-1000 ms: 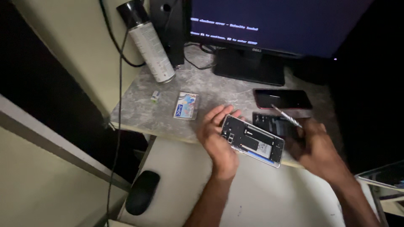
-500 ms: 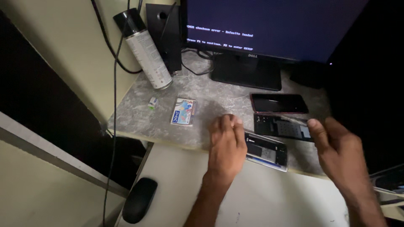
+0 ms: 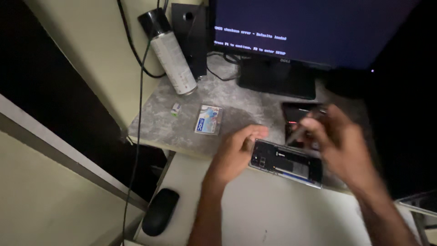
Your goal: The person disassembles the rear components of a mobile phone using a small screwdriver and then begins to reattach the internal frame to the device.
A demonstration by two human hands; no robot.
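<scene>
A mouse (image 3: 160, 211) sat low at the left, a spray can (image 3: 171, 57) leaned above, and a card (image 3: 208, 120) lay on the mat (image 3: 159, 118). The left hand (image 3: 236, 152) curled palm-down, fingers pinching the opened phone (image 3: 287, 162) by its left end. The right hand (image 3: 339, 139), blurred, hovered over the phone's right end, fingers closed on a thin tool (image 3: 298, 133).

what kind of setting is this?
Probably a dim home or shop desk used for phone repair. An opened phone lies on the grey mat under the left hand, a monitor stands behind, and a spray can and a mouse sit nearby.
</scene>
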